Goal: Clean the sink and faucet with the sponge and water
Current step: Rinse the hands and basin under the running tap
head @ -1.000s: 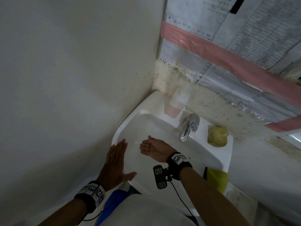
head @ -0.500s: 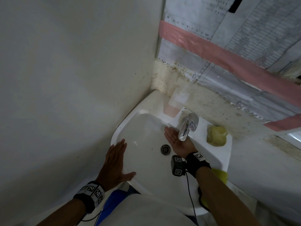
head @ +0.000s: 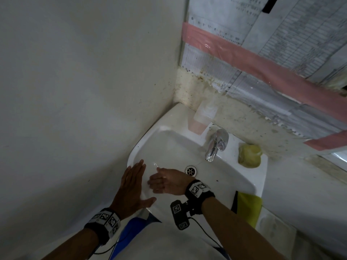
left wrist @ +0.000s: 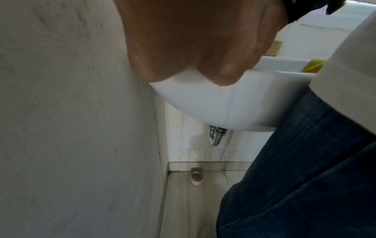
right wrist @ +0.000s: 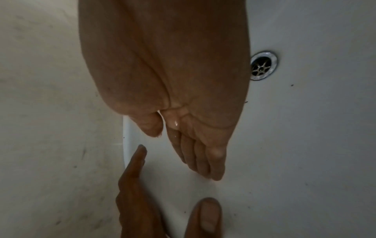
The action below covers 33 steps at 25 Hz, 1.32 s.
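- The left hand [head: 132, 186] lies flat on the near-left rim of the white sink [head: 242, 177], fingers straight, thumb spread along the near edge, holding nothing.
- The right hand [head: 169, 181] is inside the basin just right of it, wet, fingers loosely extended toward the left wall of the basin, empty.
- The drain [head: 191, 170] sits just beyond the right wrist.
- A yellow cloth [head: 247, 207] hangs at the near-right rim.
- Farther back stands the chrome faucet [head: 216, 145].
- The yellow sponge [head: 249, 155] rests on the far-right ledge, right of the faucet.
- A soap dispenser [head: 201, 119] stands at the far-left corner.
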### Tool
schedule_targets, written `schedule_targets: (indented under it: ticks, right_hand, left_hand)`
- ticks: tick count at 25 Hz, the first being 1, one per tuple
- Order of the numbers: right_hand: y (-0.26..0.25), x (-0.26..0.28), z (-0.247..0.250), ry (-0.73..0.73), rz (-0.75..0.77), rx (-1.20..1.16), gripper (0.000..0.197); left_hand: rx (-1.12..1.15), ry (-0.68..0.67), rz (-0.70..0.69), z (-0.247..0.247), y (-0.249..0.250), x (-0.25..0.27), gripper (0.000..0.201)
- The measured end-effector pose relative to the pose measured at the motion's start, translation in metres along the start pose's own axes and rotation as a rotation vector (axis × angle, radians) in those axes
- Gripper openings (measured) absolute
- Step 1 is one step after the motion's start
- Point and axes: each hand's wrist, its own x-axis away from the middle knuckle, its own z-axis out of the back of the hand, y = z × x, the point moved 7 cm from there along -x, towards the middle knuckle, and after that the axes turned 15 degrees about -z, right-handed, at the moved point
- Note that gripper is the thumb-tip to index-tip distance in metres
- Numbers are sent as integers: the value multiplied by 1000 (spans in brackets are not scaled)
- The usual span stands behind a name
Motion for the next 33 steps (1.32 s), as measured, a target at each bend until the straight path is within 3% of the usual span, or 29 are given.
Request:
schedule_targets:
  ticks: [3, 8, 12, 17, 21, 26, 28, 30, 33]
  right_hand:
    - [-3, 0, -2, 48, -4, 54, 58]
    - [-25, 19, 54, 15, 175, -374, 58]
    - [-30, 48, 110, -111, 372, -705, 51]
    - [-39, 74, 127, -148, 476, -751, 40]
    - [-31, 67, 106, -129, 394, -587, 41]
    - [27, 37, 58, 35, -64, 180, 59]
    - [44, 28, 41, 60, -180, 423, 62]
    - [46, 24, 30, 75, -204, 550, 63]
    - [39, 23, 31, 87, -194, 549, 63]
  left_hand:
    - [5, 4, 1, 0, -1, 0, 122]
    - [18, 20, -9, 2, 1, 0, 123]
    - [26, 39, -12, 2, 1, 1, 124]
    - [13, 41, -23, -1, -3, 0, 123]
    - [-5, 53, -34, -4, -4, 1, 121]
    - [-80, 76, -68, -7, -6, 2, 100]
    - [-106, 82, -76, -8, -6, 2, 93]
    - [-119, 91, -81, -8, -5, 2, 87]
    - [-129, 97, -84, -9, -5, 2, 80]
